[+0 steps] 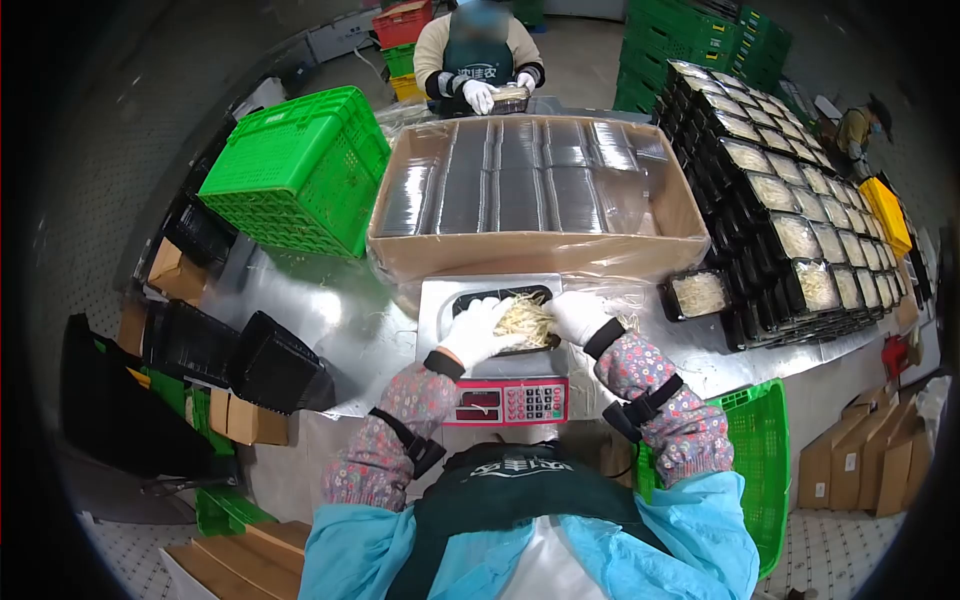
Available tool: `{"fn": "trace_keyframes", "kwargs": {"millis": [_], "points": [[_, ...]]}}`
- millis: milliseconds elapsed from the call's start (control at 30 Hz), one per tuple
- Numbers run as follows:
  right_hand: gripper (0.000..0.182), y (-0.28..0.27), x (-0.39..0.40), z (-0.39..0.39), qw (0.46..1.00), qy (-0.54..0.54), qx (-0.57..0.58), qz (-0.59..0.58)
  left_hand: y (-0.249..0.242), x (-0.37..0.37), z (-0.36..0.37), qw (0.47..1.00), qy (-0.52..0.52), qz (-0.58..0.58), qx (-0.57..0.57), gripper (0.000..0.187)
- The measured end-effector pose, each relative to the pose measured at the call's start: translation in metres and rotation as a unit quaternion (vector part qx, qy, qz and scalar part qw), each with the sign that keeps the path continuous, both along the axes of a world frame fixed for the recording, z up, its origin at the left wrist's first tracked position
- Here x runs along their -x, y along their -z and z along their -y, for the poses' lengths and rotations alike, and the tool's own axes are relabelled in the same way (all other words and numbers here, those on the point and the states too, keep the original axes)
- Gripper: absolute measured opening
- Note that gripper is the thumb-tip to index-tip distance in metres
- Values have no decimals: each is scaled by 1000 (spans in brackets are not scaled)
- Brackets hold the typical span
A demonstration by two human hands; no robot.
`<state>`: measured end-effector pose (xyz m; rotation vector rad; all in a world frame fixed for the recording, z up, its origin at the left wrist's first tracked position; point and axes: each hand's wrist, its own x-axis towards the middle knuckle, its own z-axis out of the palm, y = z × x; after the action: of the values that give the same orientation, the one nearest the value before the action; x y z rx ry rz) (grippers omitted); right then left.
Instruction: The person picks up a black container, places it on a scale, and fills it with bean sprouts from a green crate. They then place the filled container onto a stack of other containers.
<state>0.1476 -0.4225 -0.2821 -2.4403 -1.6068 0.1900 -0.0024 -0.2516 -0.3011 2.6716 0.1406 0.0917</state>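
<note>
Resting in a black tray (500, 297) on the platform of a scale (495, 345), a pile of pale sprouts (527, 320) sits between both gloved hands at the near middle of the steel bench (340, 330). The left hand (478, 332) is curled around the left side of the sprouts, its fingers closed on a tuft of them, and the right hand (578, 317) presses on the right side of the same pile, fingers bent over the strands. The scale shows a red keypad panel (510, 402) facing the person, just below the wrists. Beyond the scale stands a wide cardboard box (530, 255) filled with rows of clear lids. To the right of it a single filled tray (697, 295) lies on the bench next to a tall stack of filled trays (790, 190). To the left, an upturned green crate (300, 170) leans by the box, and empty black trays (275, 365) lie stacked near the bench edge. Another green crate (760, 470) stands at the person's right elbow. Across the bench, a co-worker's gloved hands (495, 95) hold a tray.
</note>
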Motion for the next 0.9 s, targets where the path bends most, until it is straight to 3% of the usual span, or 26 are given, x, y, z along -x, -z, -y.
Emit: {"fn": "trace_keyframes", "kwargs": {"millis": [33, 100, 167, 300, 333, 367, 433, 500, 567, 633, 667, 700, 767, 800, 833, 900], "points": [[11, 11, -1, -2, 1000, 5, -3, 30, 14, -5, -6, 999, 19, 47, -11, 73], [12, 1, -7, 4, 999, 13, -47, -8, -3, -8, -3, 999, 14, -22, -28, 74], [15, -2, -31, 17, 996, 27, -79, -40, -3, -6, -2, 1000, 9, -19, -15, 75], [17, -58, -45, 40, 973, 46, -148, -168, -1, 2, 0, 997, -10, 42, 69, 75], [16, -71, -38, 40, 944, 66, -174, -271, -1, 6, 0, 997, -11, 42, 69, 75], [16, -72, -31, 34, 944, 65, -175, -271, -1, 11, 0, 993, -15, 84, 82, 75], [16, -70, -15, 21, 871, 26, -293, -393, -1, 24, -2, 988, -20, 125, 93, 75], [16, -37, -2, -3, 885, 3, -282, -371, 1, 39, -3, 967, -59, 211, 130, 70], [22, -14, 12, -17, 949, -37, -181, -257, 17, 53, -6, 960, -94, 206, 163, 72], [25, 19, 18, -24, 947, -27, -206, -247, 37, 61, -9, 878, -144, 228, 395, 71], [29, 28, 20, -26, 945, -17, -226, -236, 27, 58, 3, 828, -136, 274, 470, 73], [29, 25, 22, -25, 945, -14, -223, -237, 23, 57, 7, 827, -136, 271, 473, 73], [37, 19, 27, -25, 958, -17, -230, -172, 14, 49, 11, 956, -134, 228, 127, 71], [43, 29, 32, -30, 959, -37, -253, -125, 7, 41, 17, 963, -132, 233, 33, 63], [48, 41, 43, -34, 973, -7, -212, -85, 10, 34, 15, 965, -121, 231, 38, 63], [49, 52, 66, -44, 993, 56, -106, 7, 25, 18, 12, 979, -54, 132, -145, 53]]}}
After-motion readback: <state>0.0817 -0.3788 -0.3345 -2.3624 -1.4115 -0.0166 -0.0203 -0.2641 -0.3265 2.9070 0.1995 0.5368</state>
